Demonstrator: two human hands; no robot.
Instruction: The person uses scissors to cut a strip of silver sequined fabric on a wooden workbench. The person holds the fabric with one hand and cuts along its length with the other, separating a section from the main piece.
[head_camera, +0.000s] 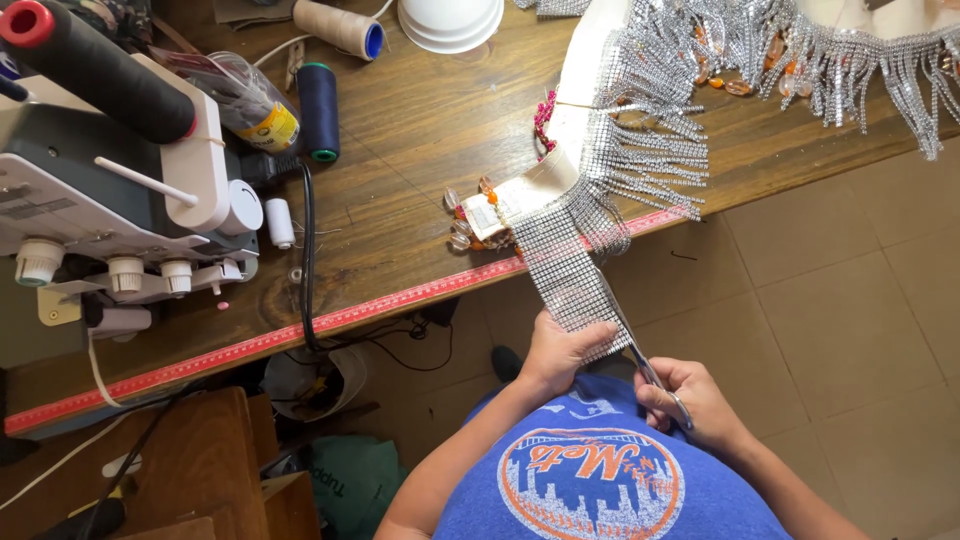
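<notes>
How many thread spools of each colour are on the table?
Navy spool: 1
Beige spool: 1
Small white spool: 1
Total: 3

Single head view, looking steeply down, close over table edge (400, 300).
</notes>
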